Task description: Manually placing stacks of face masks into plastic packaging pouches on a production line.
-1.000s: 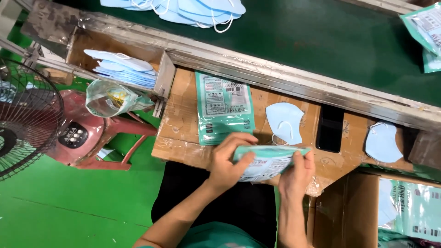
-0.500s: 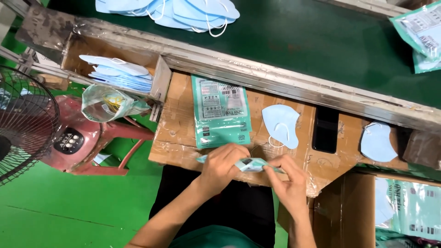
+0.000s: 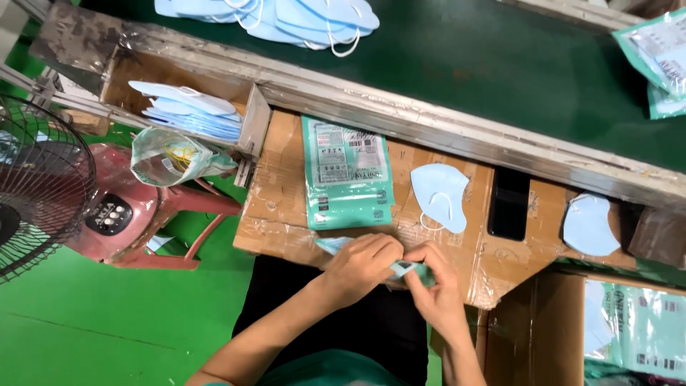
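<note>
My left hand [image 3: 361, 263] and my right hand [image 3: 436, 286] are together at the near edge of a cardboard-covered work surface [image 3: 279, 207]. Both grip a folded teal mask packet [image 3: 400, 268], mostly hidden under the fingers. Just beyond the hands lies a stack of flat teal packets [image 3: 346, 171]. To its right rests a loose pale blue face mask [image 3: 439, 194], then a black phone [image 3: 509, 204] and another blue mask [image 3: 590, 224].
A green conveyor belt [image 3: 471, 64] runs along the back with a pile of blue masks [image 3: 286, 14] and filled packets [image 3: 657, 57]. A wooden tray with masks [image 3: 189, 107] sits left. A fan [image 3: 36, 186], a red stool [image 3: 143, 214] and a carton of packets [image 3: 636, 329] surround me.
The packet was held up flat between both hands; it is now folded small and pressed low at the table's near edge, with the hands closer together.
</note>
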